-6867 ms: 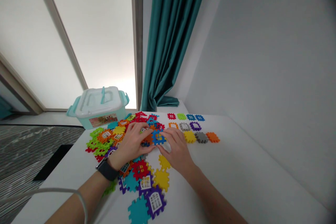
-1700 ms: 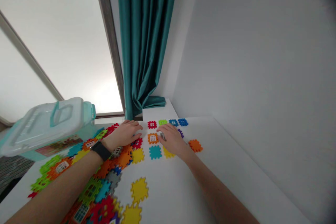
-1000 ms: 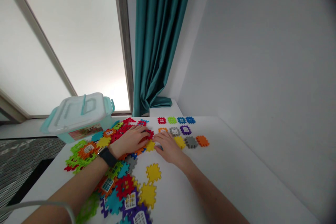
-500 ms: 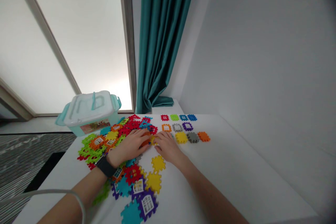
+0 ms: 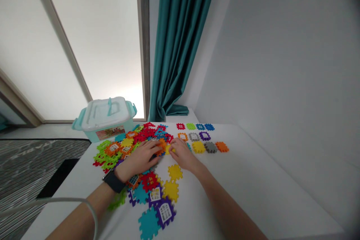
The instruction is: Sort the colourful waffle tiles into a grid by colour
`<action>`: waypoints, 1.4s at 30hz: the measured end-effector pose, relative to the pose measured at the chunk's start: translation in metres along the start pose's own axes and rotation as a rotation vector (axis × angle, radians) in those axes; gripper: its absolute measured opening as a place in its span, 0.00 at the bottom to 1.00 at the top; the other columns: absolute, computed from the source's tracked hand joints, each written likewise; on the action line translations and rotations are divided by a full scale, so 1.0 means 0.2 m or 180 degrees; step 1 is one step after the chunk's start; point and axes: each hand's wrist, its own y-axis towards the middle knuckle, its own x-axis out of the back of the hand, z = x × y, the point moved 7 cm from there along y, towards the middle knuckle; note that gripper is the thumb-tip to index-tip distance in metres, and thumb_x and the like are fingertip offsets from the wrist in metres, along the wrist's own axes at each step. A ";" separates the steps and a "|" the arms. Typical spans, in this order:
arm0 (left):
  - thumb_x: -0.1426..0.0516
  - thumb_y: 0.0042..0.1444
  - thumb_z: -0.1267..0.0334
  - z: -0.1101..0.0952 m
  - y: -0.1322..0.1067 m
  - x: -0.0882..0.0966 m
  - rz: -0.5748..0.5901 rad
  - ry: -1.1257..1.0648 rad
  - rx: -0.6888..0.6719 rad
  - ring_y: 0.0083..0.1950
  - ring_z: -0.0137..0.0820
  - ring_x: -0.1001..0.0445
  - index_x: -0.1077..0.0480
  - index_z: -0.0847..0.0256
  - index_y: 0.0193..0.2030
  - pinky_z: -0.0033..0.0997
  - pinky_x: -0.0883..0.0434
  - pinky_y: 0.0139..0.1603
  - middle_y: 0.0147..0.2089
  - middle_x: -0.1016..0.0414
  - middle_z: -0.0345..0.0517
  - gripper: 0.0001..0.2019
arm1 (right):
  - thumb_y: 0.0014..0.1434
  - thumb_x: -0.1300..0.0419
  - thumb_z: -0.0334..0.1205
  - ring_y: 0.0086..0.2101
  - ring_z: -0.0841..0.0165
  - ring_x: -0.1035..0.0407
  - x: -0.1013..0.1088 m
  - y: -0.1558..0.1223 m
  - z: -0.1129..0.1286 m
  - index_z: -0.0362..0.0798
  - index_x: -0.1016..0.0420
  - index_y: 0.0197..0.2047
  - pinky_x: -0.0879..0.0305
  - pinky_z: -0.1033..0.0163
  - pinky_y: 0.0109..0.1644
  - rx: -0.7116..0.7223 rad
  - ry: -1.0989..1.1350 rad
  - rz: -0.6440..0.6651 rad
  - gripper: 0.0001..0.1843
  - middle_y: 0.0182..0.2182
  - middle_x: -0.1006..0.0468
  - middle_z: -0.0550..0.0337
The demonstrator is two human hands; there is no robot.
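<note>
Left grip curved, fingers pressed together over an orange waffle tile. Right grip likewise closed, tips against a yellow waffle tile. Any pinch cannot be confirmed in either. A loose tile heap lies from 9 to 6 o'clock; sorted tile rows at 1 o'clock; a lidded plastic storage box at 11 o'clock, all on the tabletop.

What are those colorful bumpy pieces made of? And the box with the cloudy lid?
The yellow interlocking tile and its neighbours look like molded plastic: bright even color, a smooth, slightly shiny surface and clean-cut edges. The storage box looks like plastic too, with a translucent, milky lid and glossy teal handles. The exact kind of plastic can't be told from here.
</note>
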 end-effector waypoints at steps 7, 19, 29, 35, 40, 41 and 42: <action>0.44 0.66 0.61 0.02 -0.05 -0.05 -0.0057 -0.0075 0.0152 0.64 0.42 0.30 0.28 0.55 0.59 0.47 0.33 0.66 0.61 0.26 0.50 0.16 | 0.67 0.45 0.32 0.45 0.64 0.30 0.00 0.04 0.03 0.47 0.28 0.35 0.31 0.56 0.54 -0.0058 0.0794 -0.0160 0.08 0.42 0.27 0.55; 0.44 0.65 0.61 0.00 -0.08 -0.03 -0.0037 0.0079 0.0303 0.58 0.44 0.28 0.28 0.56 0.53 0.48 0.34 0.60 0.53 0.23 0.50 0.11 | 0.67 0.46 0.40 0.45 0.64 0.24 0.01 -0.07 0.02 0.49 0.26 0.47 0.26 0.56 0.52 -0.0588 0.1642 -0.0918 0.10 0.45 0.20 0.54; 0.41 0.64 0.63 0.03 -0.09 0.00 -0.0423 0.0159 0.0396 0.57 0.43 0.28 0.28 0.54 0.54 0.47 0.32 0.59 0.57 0.26 0.49 0.12 | 0.67 0.44 0.45 0.44 0.64 0.24 0.07 -0.10 -0.02 0.51 0.25 0.48 0.25 0.56 0.51 -0.0697 0.2271 -0.1217 0.12 0.42 0.20 0.54; 0.40 0.64 0.61 0.01 -0.08 0.03 -0.0709 0.0152 0.0406 0.53 0.43 0.26 0.28 0.56 0.48 0.46 0.29 0.54 0.50 0.23 0.49 0.07 | 0.66 0.44 0.47 0.44 0.64 0.25 0.07 -0.10 0.00 0.53 0.24 0.48 0.25 0.55 0.53 -0.0706 0.2841 -0.1224 0.12 0.40 0.20 0.57; 0.41 0.64 0.56 0.02 -0.10 0.05 -0.1140 -0.0101 0.0566 0.49 0.43 0.25 0.30 0.57 0.50 0.44 0.27 0.51 0.47 0.23 0.50 0.12 | 0.68 0.45 0.49 0.44 0.64 0.25 0.02 -0.10 0.03 0.53 0.26 0.51 0.25 0.54 0.53 -0.0694 0.3050 -0.1036 0.14 0.39 0.20 0.57; 0.42 0.65 0.57 0.03 -0.11 0.06 -0.1167 -0.0123 0.0571 0.50 0.43 0.25 0.30 0.57 0.51 0.44 0.27 0.51 0.48 0.23 0.50 0.11 | 0.68 0.45 0.49 0.44 0.63 0.24 0.01 -0.10 0.04 0.53 0.26 0.51 0.25 0.54 0.53 -0.0690 0.3043 -0.0996 0.14 0.39 0.20 0.57; 0.42 0.65 0.59 0.03 -0.11 0.06 -0.1161 -0.0129 0.0544 0.50 0.42 0.25 0.30 0.56 0.52 0.44 0.27 0.51 0.49 0.24 0.50 0.11 | 0.68 0.45 0.49 0.44 0.63 0.25 0.01 -0.10 0.04 0.53 0.27 0.51 0.25 0.54 0.53 -0.0676 0.3045 -0.0965 0.14 0.39 0.20 0.57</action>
